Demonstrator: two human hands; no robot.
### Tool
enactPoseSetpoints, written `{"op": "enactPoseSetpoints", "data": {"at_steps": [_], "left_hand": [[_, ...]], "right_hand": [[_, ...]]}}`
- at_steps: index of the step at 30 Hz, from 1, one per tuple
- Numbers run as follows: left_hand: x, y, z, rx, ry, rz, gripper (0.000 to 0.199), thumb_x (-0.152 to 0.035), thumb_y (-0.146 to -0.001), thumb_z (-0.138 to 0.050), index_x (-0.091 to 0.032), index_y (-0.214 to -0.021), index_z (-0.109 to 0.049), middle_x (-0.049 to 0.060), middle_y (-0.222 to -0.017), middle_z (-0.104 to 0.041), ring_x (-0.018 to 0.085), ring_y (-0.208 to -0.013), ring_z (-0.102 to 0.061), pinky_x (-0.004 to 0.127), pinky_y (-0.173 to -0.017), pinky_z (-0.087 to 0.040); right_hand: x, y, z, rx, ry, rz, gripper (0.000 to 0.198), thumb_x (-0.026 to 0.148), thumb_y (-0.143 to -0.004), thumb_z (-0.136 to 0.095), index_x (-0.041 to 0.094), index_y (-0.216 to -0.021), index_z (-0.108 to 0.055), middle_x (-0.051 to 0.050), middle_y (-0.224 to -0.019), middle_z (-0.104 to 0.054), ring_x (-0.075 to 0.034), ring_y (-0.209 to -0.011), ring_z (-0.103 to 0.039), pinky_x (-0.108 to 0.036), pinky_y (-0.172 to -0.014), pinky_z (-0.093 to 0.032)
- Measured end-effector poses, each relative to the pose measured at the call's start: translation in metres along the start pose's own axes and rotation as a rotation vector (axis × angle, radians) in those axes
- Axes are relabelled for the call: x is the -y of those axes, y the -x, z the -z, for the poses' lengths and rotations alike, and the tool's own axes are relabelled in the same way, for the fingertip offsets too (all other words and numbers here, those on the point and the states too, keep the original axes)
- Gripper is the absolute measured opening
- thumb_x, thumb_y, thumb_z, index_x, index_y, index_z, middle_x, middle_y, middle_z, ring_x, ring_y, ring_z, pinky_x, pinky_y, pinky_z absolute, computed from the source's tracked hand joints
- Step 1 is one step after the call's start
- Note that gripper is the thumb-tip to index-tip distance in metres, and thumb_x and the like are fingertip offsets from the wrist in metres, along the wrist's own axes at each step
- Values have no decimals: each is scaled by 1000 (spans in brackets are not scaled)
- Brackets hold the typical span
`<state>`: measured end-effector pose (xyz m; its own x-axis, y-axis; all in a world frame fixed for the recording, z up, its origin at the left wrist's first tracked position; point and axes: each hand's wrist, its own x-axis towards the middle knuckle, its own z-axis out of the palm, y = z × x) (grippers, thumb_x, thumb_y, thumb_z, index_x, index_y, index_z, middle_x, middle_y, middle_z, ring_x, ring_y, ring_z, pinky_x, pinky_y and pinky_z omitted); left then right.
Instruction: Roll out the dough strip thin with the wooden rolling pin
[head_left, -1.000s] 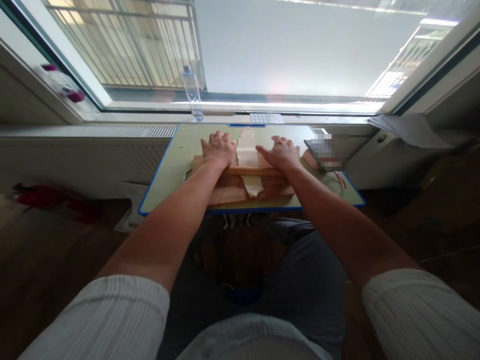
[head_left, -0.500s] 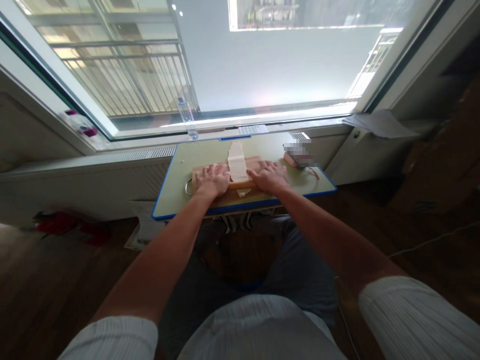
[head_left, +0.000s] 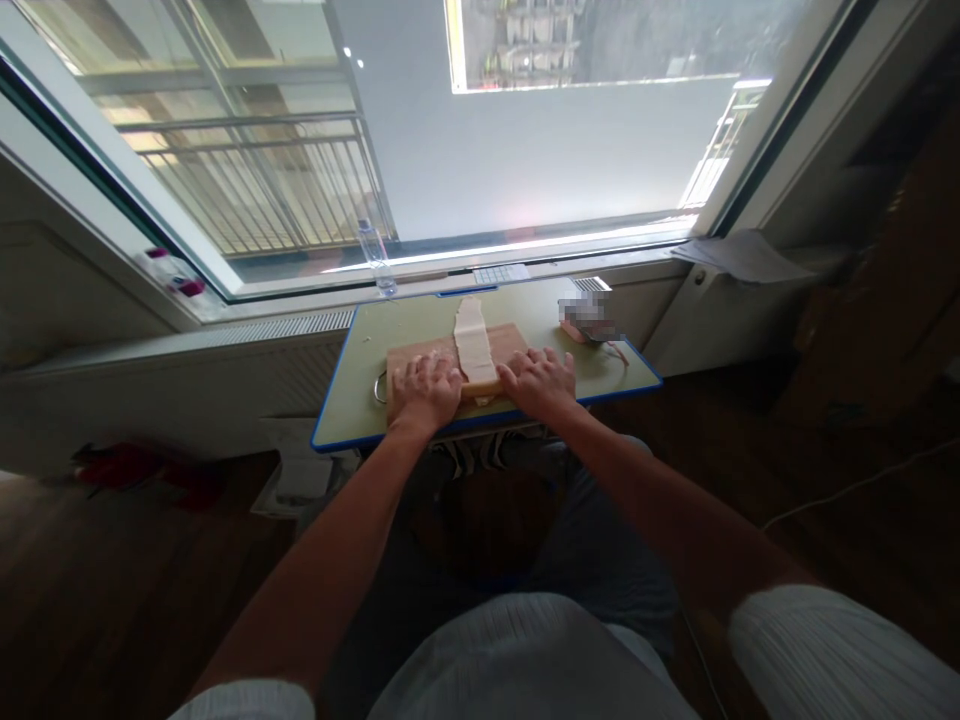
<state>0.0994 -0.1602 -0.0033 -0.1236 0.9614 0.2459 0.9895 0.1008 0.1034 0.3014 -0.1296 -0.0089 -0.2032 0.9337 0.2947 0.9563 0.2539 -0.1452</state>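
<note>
A wooden rolling pin (head_left: 481, 389) lies crosswise over a long strip of pale dough (head_left: 474, 343). My left hand (head_left: 426, 388) grips the pin's left end, fingers bent over it. On the other end sits my right hand (head_left: 538, 380), its thumb toward the middle and its fingers curled over the wood. Both palms cover the pin's ends. Under the dough is a wooden cutting board (head_left: 421, 352) with a metal ring handle (head_left: 380, 387) at its left. The strip runs past the board's far edge onto the table, and a small bit shows on the near side of the pin.
The pale green table (head_left: 349, 375) has a blue rim and stands against the window sill. A clear bottle (head_left: 376, 258) is on the sill. A partly blurred-out item (head_left: 589, 318) lies on the table's right. Papers (head_left: 739, 257) rest farther right.
The rolling pin and both hands have come slightly toward me along the dough, so less of its near end shows. The camera view has tilted up a little.
</note>
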Motion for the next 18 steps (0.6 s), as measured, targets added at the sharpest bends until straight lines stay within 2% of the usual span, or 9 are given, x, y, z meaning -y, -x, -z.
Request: {"op": "enactPoseSetpoints", "data": {"at_steps": [3,7,14,18], "left_hand": [[1,3,-2,-7,11,-17,57,-42,-108,-34,-30,-153,-66,9,-162,-61,35,-155,-46,63,-129,-33],[1,6,-3,-24,20,-24,56,-40,-108,-34,-28,-150,-69,10,-156,-66,34,-155,-48,62,-128,-34],[1,12,-9,-95,35,-25,54,-38,-108,-35,-28,-146,-72,7,-159,-64,33,-151,-54,58,-129,-35],[1,12,-8,-78,43,-30,56,-39,-108,-34,-27,-147,-71,9,-160,-64,33,-152,-53,58,-128,-35]], "right_hand": [[1,4,1,-6,7,9,55,60,-113,-37,23,-123,-77,-15,-141,-72,-38,-137,-53,-62,-120,-31],[2,8,1,-46,17,9,57,60,-113,-37,21,-125,-76,-16,-145,-70,-38,-139,-51,-60,-121,-31],[2,12,-1,-70,22,13,62,61,-114,-33,18,-130,-75,-17,-149,-68,-38,-142,-49,-60,-122,-29],[2,13,-1,-58,33,13,63,62,-114,-30,21,-135,-73,-16,-153,-65,-38,-145,-47,-61,-123,-27]]}}
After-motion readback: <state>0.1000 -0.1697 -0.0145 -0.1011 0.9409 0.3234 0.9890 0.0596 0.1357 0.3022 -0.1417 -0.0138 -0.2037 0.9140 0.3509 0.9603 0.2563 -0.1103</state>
